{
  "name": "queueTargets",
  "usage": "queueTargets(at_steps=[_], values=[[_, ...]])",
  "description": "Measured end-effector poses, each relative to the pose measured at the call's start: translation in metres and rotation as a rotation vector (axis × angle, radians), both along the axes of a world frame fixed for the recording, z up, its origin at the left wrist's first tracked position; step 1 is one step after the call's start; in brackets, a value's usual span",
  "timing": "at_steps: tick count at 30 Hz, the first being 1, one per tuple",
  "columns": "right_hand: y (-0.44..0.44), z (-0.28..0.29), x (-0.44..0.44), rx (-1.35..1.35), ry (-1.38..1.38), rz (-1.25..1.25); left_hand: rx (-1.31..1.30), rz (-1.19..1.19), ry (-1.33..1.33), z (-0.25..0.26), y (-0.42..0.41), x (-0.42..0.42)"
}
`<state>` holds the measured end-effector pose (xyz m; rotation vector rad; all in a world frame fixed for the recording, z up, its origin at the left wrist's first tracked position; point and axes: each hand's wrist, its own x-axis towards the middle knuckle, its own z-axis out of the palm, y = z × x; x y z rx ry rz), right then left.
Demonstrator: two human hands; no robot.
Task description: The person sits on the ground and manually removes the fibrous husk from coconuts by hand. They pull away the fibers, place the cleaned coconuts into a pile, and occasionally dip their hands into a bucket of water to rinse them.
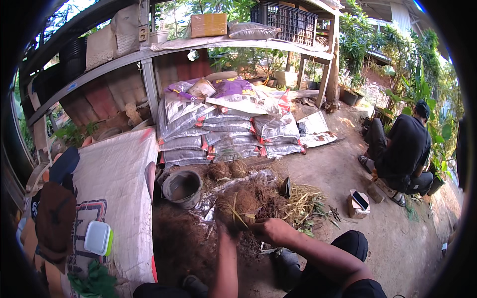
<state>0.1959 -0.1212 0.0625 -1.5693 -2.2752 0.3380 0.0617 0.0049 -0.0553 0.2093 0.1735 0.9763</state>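
Observation:
A round ball of brown fiber [238,203] is held up before me, with yellow-green leaf strips across its lower side. My left hand [228,226] cups it from below left, its fingers partly hidden by shadow and fiber. At the lower right of the ball, my right hand [271,231] has its fingers closed on a leaf strip. Loose reddish-brown fiber [270,201] lies on the ground behind the hands. To its right is a heap of dry straw [303,199] with some green leaves. Two more fiber balls [220,170] rest beyond, near the stacked sacks.
A dark bucket [182,188] with something in it stands at left. Filled sacks [231,130] are stacked behind. A white-covered table [123,178] bears a lidded container [97,237]. A phone [360,200] lies on a small box at right. Another person [402,141] sits low beyond it.

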Motion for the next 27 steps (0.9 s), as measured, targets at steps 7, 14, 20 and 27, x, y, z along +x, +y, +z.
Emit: queueTargets(at_steps=[7,14,20,27], values=[[0.013,-0.029,0.022,-0.135,0.207,0.055,-0.155,0.035,0.028,0.010,0.001,-0.010],[0.023,-0.063,0.055,-0.439,0.398,0.075,-0.093,0.021,0.022,0.007,-0.004,-0.006],[0.041,-0.079,0.084,-0.349,0.151,-0.015,-0.081,-0.089,-0.045,0.025,-0.015,-0.006],[0.054,-0.085,0.125,-0.107,0.021,-0.169,0.091,-0.200,0.040,0.034,-0.034,0.010]])
